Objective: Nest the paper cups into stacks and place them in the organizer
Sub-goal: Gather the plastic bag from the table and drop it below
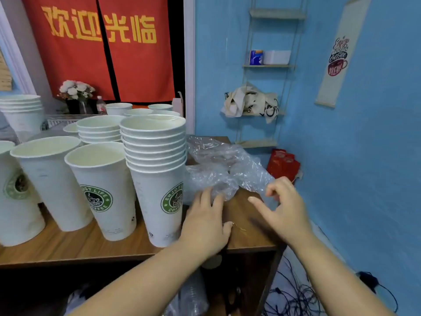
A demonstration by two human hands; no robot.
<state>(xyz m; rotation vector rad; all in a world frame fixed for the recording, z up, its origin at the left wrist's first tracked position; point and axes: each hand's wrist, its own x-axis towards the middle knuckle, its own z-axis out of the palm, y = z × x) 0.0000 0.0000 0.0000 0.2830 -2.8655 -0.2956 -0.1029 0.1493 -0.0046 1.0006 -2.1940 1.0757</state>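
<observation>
Head view: on the wooden worktop (75, 244) several paper cups stand upright with their mouths up. The nearest stack (157, 174), just left of the hands, is well built up: many rims sit one inside the other above a single cup body with a green coffee logo. To its left a cup with the same logo (100, 190) shows one rim only, and so does the plain-sided cup (53, 181) next to it; these look like singles not yet nested. Another cup (16, 195) stands at the left edge, part out of view. Behind them sit a shorter stack (99, 131), a further stack at the far left (21, 110), and a few loose cups at the back (118, 108).

A wire rack (59, 120) shows behind the cups; it may be the organizer, though I cannot tell, and no stack can be seen inside it.

The left hand (205, 224) lies palm down on the worktop, fingers spread and open, their tips touching the crumpled clear plastic wrap (218, 167) just beside the tall stack. The right hand (282, 208) hovers near the corner of the worktop with loosely curled, open fingers, gripping nothing.

My judgement: nesting is partly done, with some stacks formed, while the singles and the whole placing step are left.
</observation>
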